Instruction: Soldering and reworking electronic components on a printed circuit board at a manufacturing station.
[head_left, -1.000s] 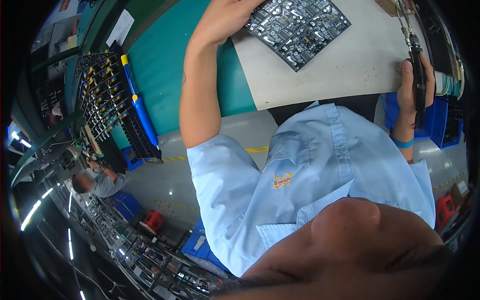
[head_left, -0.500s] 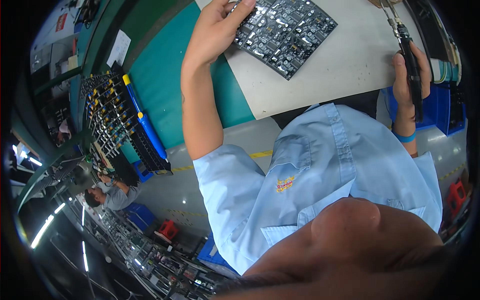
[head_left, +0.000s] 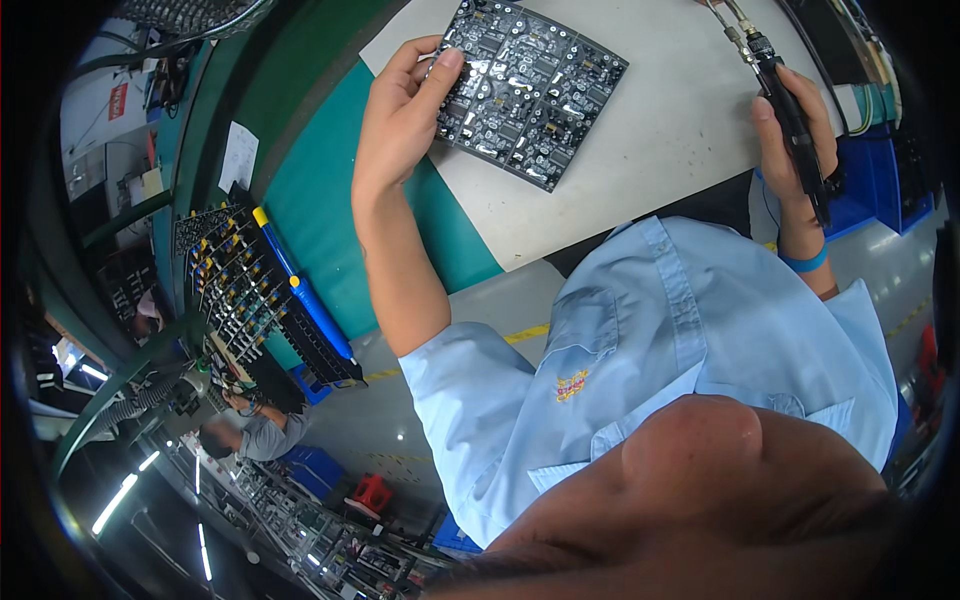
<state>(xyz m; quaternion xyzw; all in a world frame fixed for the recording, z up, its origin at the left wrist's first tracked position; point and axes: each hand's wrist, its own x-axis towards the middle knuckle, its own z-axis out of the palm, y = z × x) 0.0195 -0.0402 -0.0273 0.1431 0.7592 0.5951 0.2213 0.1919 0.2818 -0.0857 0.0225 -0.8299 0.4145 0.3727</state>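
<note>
A dark, square circuit board panel (head_left: 530, 95) with several repeated sections lies at a slant over the pale sheet on the bench. My left hand (head_left: 405, 110) grips its left edge, thumb on top and fingers curled at the rim. To the right, my right hand (head_left: 797, 135) is closed round the black handle of a soldering iron (head_left: 790, 120). Two thin metal parts extend from the iron's front toward the top edge, where their ends are cut off or hard to see. The iron is well apart from the board.
A pale sheet (head_left: 640, 150) covers part of the green mat (head_left: 330, 190). On the left lie a blue and yellow solder sucker (head_left: 315, 310) and a black rack of small parts (head_left: 240, 285). A blue bin (head_left: 870, 185) stands at right. Another person (head_left: 265, 435) sits farther left.
The view has turned slightly, so more of the board's far side shows. Both hands keep their holds; the board and iron appear little moved relative to the bench.
</note>
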